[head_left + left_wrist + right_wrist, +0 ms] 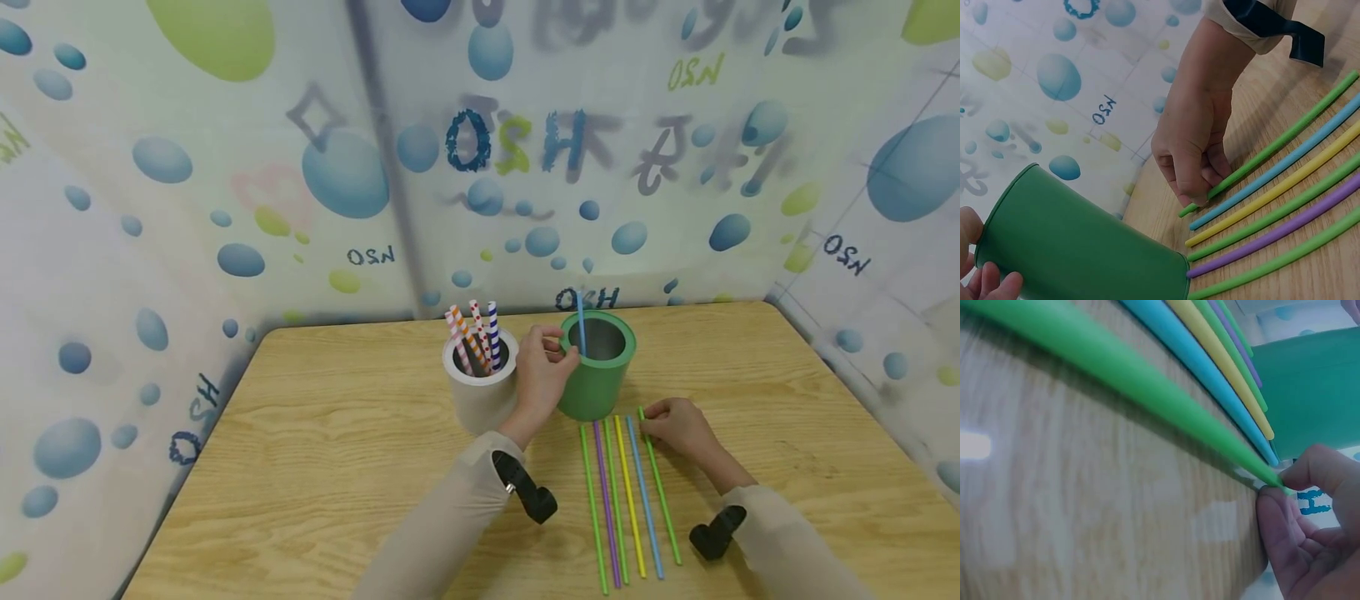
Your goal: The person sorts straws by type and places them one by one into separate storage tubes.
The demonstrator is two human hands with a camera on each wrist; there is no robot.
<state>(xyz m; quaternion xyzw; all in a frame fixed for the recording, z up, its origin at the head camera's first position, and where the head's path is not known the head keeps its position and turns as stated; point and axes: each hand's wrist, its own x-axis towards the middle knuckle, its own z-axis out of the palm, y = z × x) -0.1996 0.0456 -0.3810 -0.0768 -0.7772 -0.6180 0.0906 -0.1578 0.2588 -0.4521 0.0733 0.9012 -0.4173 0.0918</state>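
A: How many straws lie nearest, below the right-hand grip?

B: Six, roughly parallel on the wood-grained table [322,450]: the pinched green straw [659,492] and, to its left, one blue straw [646,500], one yellow straw [631,500], one purple straw [606,500] and two further green straws [592,500]. All are slender, smooth and plain.

A: And the grip itself?

B: The right hand [684,429] has thumb and fingertip together on the straw's far end. The left hand [542,375] has bent fingers and thumb apart, touching the rim of the green cup [600,387]; whether they clamp it cannot be told.

A: The vessels?

B: Two, round and smooth. The green cup, grey inside, holds one upright blue straw [581,325] just beside the left fingertips. Left of that hand, the white cup [480,404] holds four patterned straws [493,329], striped or dotted. Beyond both hangs a printed backdrop [525,217].
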